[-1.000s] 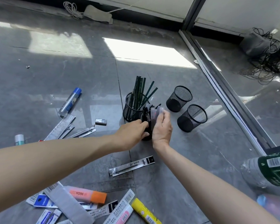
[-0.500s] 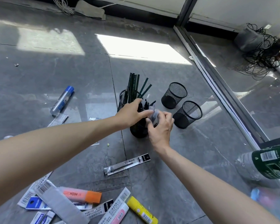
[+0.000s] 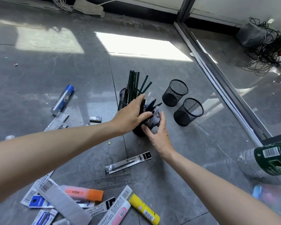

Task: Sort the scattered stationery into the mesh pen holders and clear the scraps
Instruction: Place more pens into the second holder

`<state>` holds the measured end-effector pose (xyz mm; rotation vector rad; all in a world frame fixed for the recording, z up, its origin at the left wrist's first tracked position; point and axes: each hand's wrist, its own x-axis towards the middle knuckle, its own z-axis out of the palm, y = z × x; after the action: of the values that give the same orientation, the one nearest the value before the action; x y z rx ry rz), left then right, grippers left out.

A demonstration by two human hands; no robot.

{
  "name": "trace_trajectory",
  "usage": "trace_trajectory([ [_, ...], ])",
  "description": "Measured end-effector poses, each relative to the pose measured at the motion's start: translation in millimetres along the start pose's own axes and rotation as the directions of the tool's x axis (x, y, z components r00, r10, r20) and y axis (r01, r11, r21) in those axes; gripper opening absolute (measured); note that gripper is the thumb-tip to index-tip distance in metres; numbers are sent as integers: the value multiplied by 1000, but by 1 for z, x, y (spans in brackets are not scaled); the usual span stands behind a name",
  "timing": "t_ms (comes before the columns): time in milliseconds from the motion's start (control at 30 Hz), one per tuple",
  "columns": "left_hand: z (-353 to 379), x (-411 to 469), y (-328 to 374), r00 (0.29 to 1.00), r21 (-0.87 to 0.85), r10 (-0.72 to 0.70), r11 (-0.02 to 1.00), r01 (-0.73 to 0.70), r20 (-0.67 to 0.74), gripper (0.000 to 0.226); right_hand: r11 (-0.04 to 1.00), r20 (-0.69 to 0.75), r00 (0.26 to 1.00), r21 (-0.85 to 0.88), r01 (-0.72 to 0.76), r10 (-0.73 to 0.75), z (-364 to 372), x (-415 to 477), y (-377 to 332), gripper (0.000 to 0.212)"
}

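Note:
Four black mesh holders stand on the grey floor. The back-left holder [image 3: 122,99] carries several green pencils [image 3: 133,83]. The front holder [image 3: 139,132] is packed with dark pens [image 3: 153,104]. My left hand [image 3: 130,115] reaches over it, with the pens held between thumb and fingers. My right hand [image 3: 159,135] sits just below and right of it, fingers spread and touching the holder's side near the rim. Two holders [image 3: 175,93] [image 3: 188,112] to the right have nothing in them.
Loose on the floor are a blue-capped glue stick [image 3: 62,99], a small eraser [image 3: 95,119], metal rulers [image 3: 57,122], a refill pack [image 3: 128,162], an orange highlighter [image 3: 83,193], a yellow glue stick [image 3: 144,210] and wrappers [image 3: 39,192]. A bottle [image 3: 266,159] lies right, by the door track [image 3: 225,88].
My right hand let go of the pen tops and dropped to the front holder's side, fingers spreading. My left hand rose from the holder's side to clasp the pens.

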<state>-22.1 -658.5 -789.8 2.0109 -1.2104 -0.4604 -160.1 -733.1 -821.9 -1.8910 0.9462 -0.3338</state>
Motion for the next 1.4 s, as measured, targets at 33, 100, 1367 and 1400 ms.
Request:
trace_trajectory([
  [33,2,-3,-2,999,9,18,1000,-18,-26,70,1000,-3,1000,16,0,0,1,0,-2,97],
  [100,1,-6,-7,995,4,-11,1000,11,-103,68,999,-20,1000,34,-3,3,4,2,-3,93],
  [1367,31,-30,-27,869,303,-211,950,75,447,40,662,-190,958,-749,1,-216,-52,22,20,29],
  [1400,28,-35,-27,863,339,-210,939,47,460,36,669,-175,957,-743,26,-231,-48,17,18,30],
])
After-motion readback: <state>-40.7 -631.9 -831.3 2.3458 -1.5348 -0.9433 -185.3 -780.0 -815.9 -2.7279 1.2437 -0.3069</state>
